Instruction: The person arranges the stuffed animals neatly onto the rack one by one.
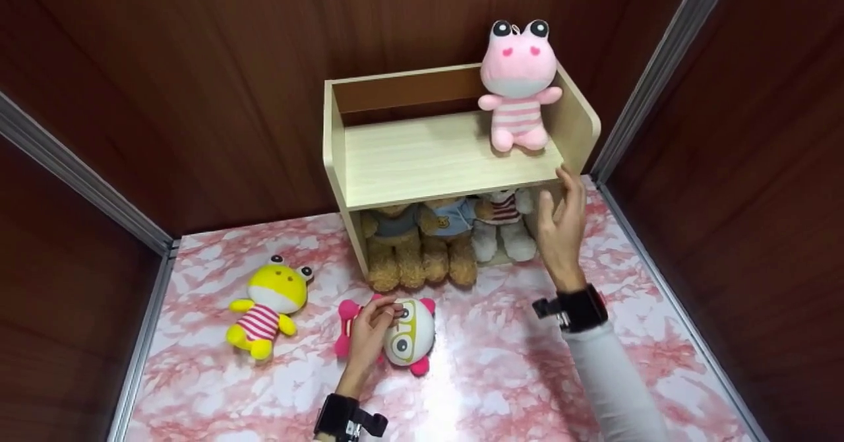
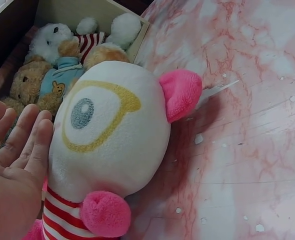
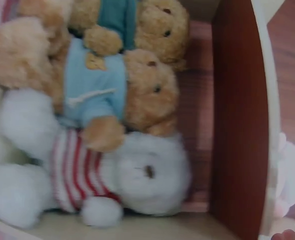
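Observation:
A plush toy with a white head, yellow glasses and pink ears (image 1: 422,336) lies on its back on the marbled surface. My left hand (image 1: 368,340) is over its body and the side of its head. In the left wrist view, the fingers (image 2: 25,137) look fairly straight beside the white head (image 2: 132,165); whether they touch it I cannot tell. My right hand (image 1: 564,234) is raised near the right front edge of the wooden shelf (image 1: 409,165), fingers extended and holding nothing. Above it, a pink frog plush (image 1: 519,115) sits on the upper board's right end.
The lower compartment holds two brown teddy bears (image 1: 395,251) and a white bear (image 1: 504,231) in a striped top. To the left lies a yellow frog plush (image 1: 260,323). Dark wood-grain panels (image 1: 198,66) enclose the back and sides.

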Demonstrator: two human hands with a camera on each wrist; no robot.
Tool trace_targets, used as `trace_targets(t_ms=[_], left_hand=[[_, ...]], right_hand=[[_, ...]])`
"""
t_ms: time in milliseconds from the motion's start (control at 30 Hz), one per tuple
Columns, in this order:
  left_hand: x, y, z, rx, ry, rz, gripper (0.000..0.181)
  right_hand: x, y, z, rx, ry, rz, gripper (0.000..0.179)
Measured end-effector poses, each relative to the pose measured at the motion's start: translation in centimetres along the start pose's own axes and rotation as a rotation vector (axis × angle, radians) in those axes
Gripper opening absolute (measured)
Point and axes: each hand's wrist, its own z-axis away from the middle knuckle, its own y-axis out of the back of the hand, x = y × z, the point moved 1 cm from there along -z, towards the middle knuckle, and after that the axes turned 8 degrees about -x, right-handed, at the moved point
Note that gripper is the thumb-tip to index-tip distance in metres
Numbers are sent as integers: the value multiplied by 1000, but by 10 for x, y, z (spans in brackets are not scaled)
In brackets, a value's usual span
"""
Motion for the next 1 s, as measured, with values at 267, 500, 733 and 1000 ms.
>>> trace_targets(t_ms=[267,500,733,1000], left_hand=[[13,7,-3,22,-18,-108,29],[34,28,-17,-45,-108,-373,28],[46,46,-27,-102,-178,-525,29],[35,54,-24,-217,-60,-796,55]], right_hand=[[33,6,50,-24,-60,29,41],[48,6,79,-75,-110,63,42],[57,4,94,-107,-166,7,38],[49,5,107,-173,-221,-22,41]])
